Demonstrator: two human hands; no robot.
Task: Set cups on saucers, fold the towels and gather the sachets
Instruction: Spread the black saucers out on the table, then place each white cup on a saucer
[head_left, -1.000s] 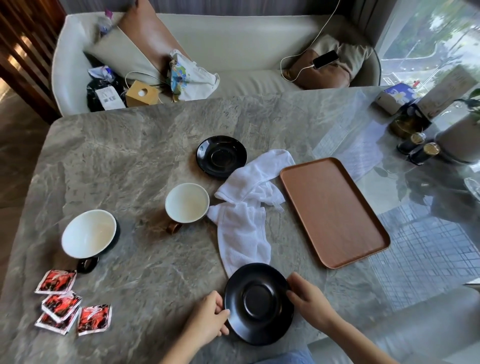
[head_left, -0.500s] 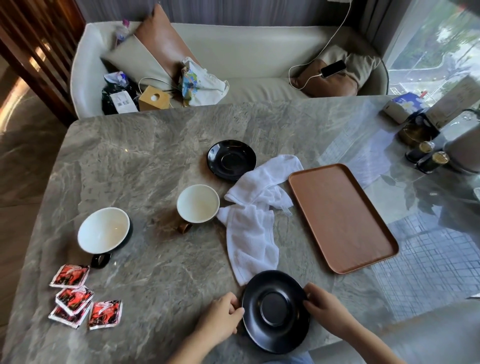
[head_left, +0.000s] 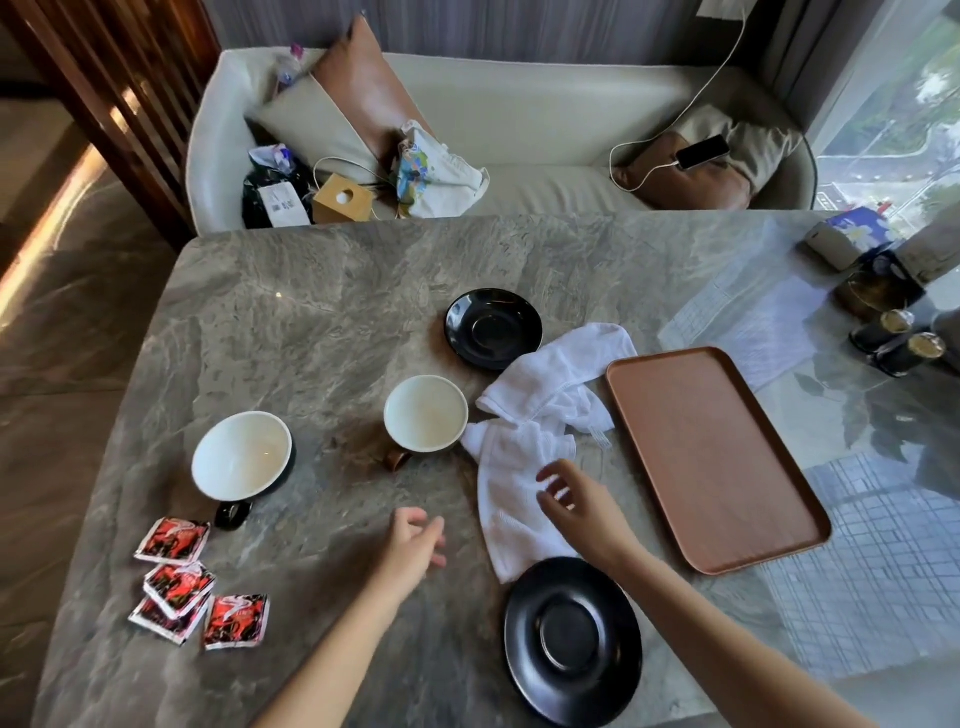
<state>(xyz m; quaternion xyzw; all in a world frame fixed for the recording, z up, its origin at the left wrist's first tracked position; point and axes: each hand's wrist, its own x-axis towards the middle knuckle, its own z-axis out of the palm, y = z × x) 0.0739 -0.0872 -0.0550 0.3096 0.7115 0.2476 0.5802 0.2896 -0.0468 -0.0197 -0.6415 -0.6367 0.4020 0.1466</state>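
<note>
Both hands have let go of the near black saucer (head_left: 572, 640), which sits by the table (head_left: 311, 332) edge, and the empty left hand (head_left: 413, 543) and right hand (head_left: 582, 501) now reach, fingers spread, toward the brown cup (head_left: 426, 414) and white towel (head_left: 524, 467).

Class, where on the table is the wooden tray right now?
In the head view the wooden tray lies empty on the right half of the table, just right of the crumpled white towel and beyond the near black saucer.
</note>
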